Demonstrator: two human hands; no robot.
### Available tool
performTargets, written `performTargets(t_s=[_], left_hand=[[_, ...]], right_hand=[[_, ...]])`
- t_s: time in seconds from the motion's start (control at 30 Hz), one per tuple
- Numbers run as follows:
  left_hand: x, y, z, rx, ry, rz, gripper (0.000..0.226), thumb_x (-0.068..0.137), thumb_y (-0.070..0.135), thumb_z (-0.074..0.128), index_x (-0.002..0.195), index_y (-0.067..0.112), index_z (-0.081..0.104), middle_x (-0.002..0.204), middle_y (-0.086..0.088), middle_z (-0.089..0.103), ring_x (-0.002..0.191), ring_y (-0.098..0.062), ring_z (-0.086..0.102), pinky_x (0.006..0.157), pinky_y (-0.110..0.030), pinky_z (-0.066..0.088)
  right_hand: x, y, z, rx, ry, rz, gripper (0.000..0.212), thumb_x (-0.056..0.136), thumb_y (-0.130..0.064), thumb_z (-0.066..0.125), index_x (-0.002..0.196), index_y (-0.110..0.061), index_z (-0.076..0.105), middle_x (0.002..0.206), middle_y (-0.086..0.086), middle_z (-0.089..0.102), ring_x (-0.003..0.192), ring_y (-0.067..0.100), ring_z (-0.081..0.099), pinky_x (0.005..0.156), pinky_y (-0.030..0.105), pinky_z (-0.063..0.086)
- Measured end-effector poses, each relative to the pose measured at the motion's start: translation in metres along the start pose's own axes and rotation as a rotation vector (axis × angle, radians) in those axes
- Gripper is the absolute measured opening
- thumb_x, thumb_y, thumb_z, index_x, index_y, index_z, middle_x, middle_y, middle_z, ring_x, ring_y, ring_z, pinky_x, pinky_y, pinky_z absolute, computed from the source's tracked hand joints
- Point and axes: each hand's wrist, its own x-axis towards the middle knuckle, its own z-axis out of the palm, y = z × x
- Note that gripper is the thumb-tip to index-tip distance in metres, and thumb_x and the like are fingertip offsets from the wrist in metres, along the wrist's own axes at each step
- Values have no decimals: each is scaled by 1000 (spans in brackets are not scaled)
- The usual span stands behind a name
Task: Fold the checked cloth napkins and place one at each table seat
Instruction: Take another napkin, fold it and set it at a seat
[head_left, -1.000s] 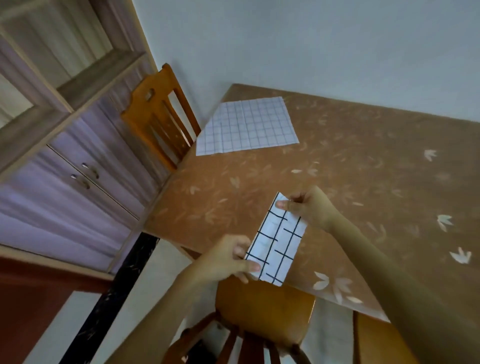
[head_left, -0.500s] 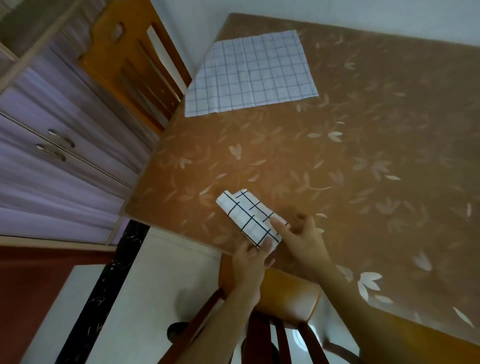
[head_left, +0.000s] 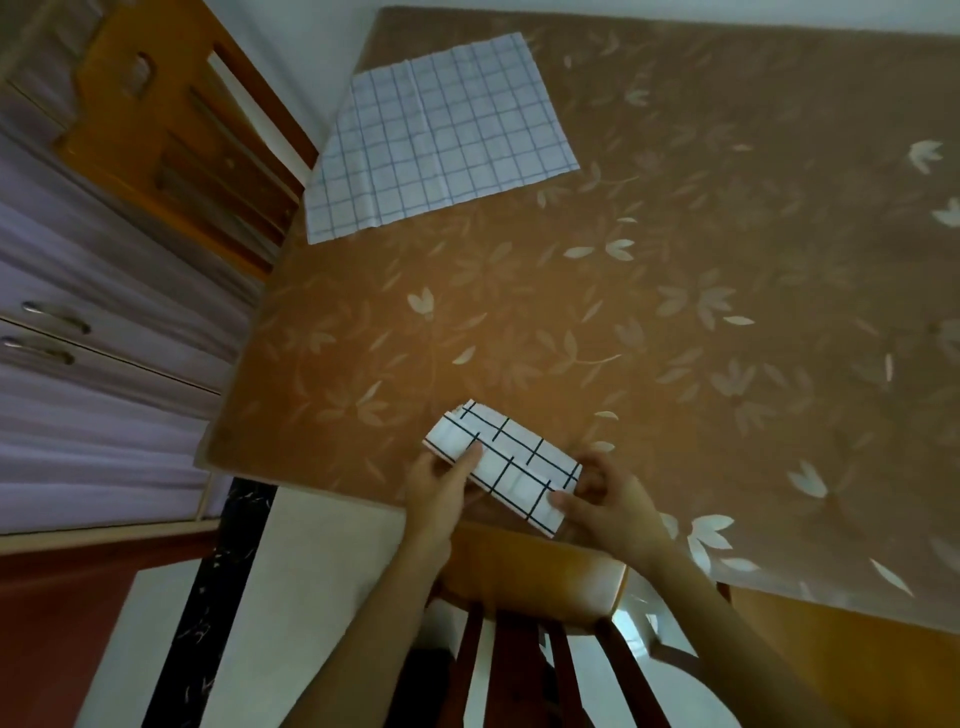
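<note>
While a wooden chair (head_left: 540, 597) stands tucked at the near edge of the table (head_left: 675, 322), both hands hold a folded napkin (head_left: 506, 464) with bold black checks, which lies flat on the tabletop just above that chair. One end is pinched by the left hand (head_left: 439, 486), its thumb on top of the cloth, and the right hand (head_left: 610, 501) grips the other end, its thumb pressing the near corner. Farther off, at the table's far left corner, a larger napkin (head_left: 439, 137) with fine blue checks lies spread open beside a second wooden chair (head_left: 176, 140). Purple cabinets (head_left: 93, 364) line the left wall.
</note>
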Motion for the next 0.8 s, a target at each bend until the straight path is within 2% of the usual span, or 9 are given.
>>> performTargets(t_s=[0.1,0.2,0.27,0.33,0.43,0.57,0.63,0.7,0.8], left_hand=[[3,5,-5,99,-54,39,24,89,20,75,110,9,71,107,-9,76,98,-24,73,67,-25,61],[9,13,-9,59,-101,-22,17,87,14,76,104,9,73,107,-11,76,101,-26,72,75,-32,63],[14,21,-14,-1,-169,-89,15,87,7,75,102,7,72,109,-14,74,104,-29,71,84,-42,62],[15,24,-20,90,-224,-64,13,88,5,73,100,10,72,107,-12,75,97,-26,74,86,-44,61],[14,19,-20,379,-224,123,7,92,13,71,93,19,70,94,-2,77,75,-10,76,70,-35,63],[17,9,-4,768,-119,510,14,89,29,75,85,17,70,79,4,71,72,-11,68,63,-21,48],[15,8,10,923,-18,610,21,88,33,74,97,16,68,93,3,68,82,-14,65,66,-20,45],[13,2,20,1121,109,677,38,88,34,73,120,18,59,114,0,58,96,-18,61,70,-23,47],[13,-15,27,1338,14,1092,47,83,12,75,126,20,58,123,-6,56,107,-23,57,78,-30,56]], right_hand=[[-2,2,1,36,5,3,46,84,-20,80,123,-25,56,72,0,69,63,8,69,57,20,55],[-3,5,5,86,41,-21,37,87,-15,76,120,-20,60,58,-13,62,53,0,61,52,13,47],[-2,6,2,189,104,3,31,89,-15,74,118,-13,64,74,-11,72,68,5,71,59,16,53],[0,6,-5,247,208,37,31,88,-18,75,117,-13,65,90,1,75,84,18,74,66,18,56],[6,9,-13,155,331,6,36,87,-19,77,119,-18,62,93,3,71,88,18,70,69,20,53],[11,13,-22,-30,477,6,40,87,-20,77,121,-18,57,91,-4,67,81,7,63,65,17,44],[11,17,-24,-182,564,-21,42,86,-17,76,123,-12,57,99,3,66,83,14,60,68,21,44],[12,22,-20,-427,651,-110,41,83,-11,76,120,-5,60,107,14,60,93,28,56,77,35,48],[13,27,-3,-713,671,-473,25,83,-4,70,108,-2,68,104,18,61,89,34,56,74,46,55]])
